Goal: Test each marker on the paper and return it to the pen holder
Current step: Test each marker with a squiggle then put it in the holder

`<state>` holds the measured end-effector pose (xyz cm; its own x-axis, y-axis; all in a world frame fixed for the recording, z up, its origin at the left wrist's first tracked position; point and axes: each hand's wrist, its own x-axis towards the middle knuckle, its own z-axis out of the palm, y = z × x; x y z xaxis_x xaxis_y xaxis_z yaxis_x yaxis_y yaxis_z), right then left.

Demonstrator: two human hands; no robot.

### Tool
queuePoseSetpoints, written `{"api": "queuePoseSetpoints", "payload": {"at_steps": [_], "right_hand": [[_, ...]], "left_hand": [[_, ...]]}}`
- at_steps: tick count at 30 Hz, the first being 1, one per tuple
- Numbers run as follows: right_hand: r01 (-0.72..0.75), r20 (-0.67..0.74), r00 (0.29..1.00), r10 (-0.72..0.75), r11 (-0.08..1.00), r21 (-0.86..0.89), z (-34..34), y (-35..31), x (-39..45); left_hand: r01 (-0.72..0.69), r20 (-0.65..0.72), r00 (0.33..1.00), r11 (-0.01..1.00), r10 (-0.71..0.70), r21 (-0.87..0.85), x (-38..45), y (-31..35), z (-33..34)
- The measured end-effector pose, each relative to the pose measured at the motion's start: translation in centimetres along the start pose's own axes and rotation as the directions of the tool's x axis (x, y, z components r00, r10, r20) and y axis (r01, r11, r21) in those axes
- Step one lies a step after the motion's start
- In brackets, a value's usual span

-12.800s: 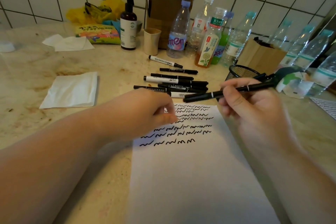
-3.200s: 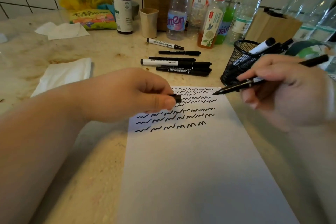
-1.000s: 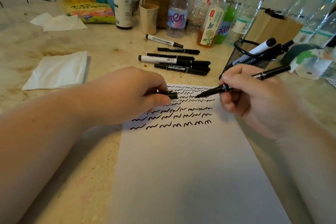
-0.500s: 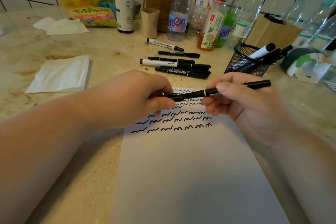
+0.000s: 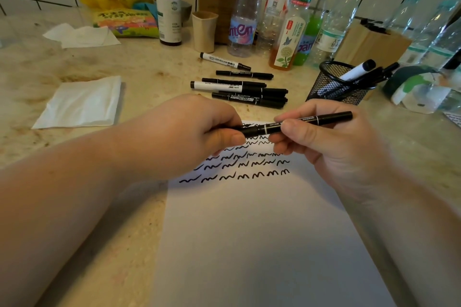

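Observation:
A thin black marker [image 5: 311, 120] lies level between both hands above the top of the white paper [image 5: 262, 232]. My right hand [image 5: 331, 147] grips its barrel. My left hand [image 5: 189, 132] pinches the cap at its left end, and the cap sits against the barrel. Rows of black squiggles [image 5: 244, 164] cover the paper's top part. The black mesh pen holder [image 5: 334, 85] stands behind my right hand with several markers in it. Several more markers [image 5: 239, 88] lie on the counter beyond the paper.
Folded white tissue [image 5: 79, 103] lies at the left, more crumpled tissue [image 5: 79, 36] behind it. Along the tiled wall stand plastic bottles [image 5: 243, 17], a dark pump bottle [image 5: 169, 10], a beige cup [image 5: 204, 31], cardboard boxes [image 5: 371, 41] and a snack packet [image 5: 124, 23].
One second ago the marker tip was over the squiggles with the cap apart in my left hand. The hands have since come together and the cap is on the marker's end.

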<state>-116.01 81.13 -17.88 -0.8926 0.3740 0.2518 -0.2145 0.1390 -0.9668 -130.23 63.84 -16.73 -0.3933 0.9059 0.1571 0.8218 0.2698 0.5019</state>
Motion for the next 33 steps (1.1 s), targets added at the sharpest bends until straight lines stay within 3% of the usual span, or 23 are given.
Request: {"api": "queuePoseSetpoints", "payload": {"at_steps": [4,9,14,16,19,22,26,30,33], "right_hand": [[0.030,-0.013,0.999,-0.030,1.000,-0.001,0.0,-0.1,-0.1],[0.095,-0.044,0.994,-0.096,0.995,-0.019,0.5,0.0,-0.2],[0.067,-0.052,0.996,-0.074,0.991,-0.116,0.8,-0.1,-0.3],[0.092,-0.140,0.983,-0.117,0.980,-0.174,0.5,-0.8,-0.3],[0.145,-0.387,0.888,-0.250,0.949,-0.280,-1.1,-2.5,-0.1],[0.189,-0.517,0.769,-0.376,0.906,-0.378,-2.8,-4.4,0.3],[0.034,-0.619,0.704,-0.348,0.887,-0.461,-4.3,-5.8,1.4],[-0.263,-0.605,0.737,-0.302,0.697,-0.668,-4.8,-6.5,2.7],[-0.349,-0.612,0.749,-0.254,0.634,-0.690,-4.8,-7.3,3.7]], "left_hand": [[-0.001,-0.035,0.999,1.000,0.001,-0.007,-0.2,0.1,-0.2],[-0.029,-0.152,0.987,0.991,0.049,0.132,-0.3,0.2,-0.3],[0.006,-0.007,1.000,0.988,-0.005,0.153,0.4,0.1,-0.2],[0.040,0.009,0.999,0.987,-0.042,0.156,0.6,0.0,-0.1],[0.094,-0.013,0.996,0.982,-0.094,0.165,0.5,-0.8,-0.3],[0.119,-0.002,0.993,0.973,-0.121,0.196,0.2,-1.5,-0.2],[0.072,0.014,0.997,0.971,-0.077,0.229,0.1,-1.6,0.2],[0.053,0.027,0.998,0.983,-0.059,0.175,0.2,-1.8,0.3],[0.041,0.022,0.999,0.987,-0.045,0.154,0.2,-1.9,0.2]]}}
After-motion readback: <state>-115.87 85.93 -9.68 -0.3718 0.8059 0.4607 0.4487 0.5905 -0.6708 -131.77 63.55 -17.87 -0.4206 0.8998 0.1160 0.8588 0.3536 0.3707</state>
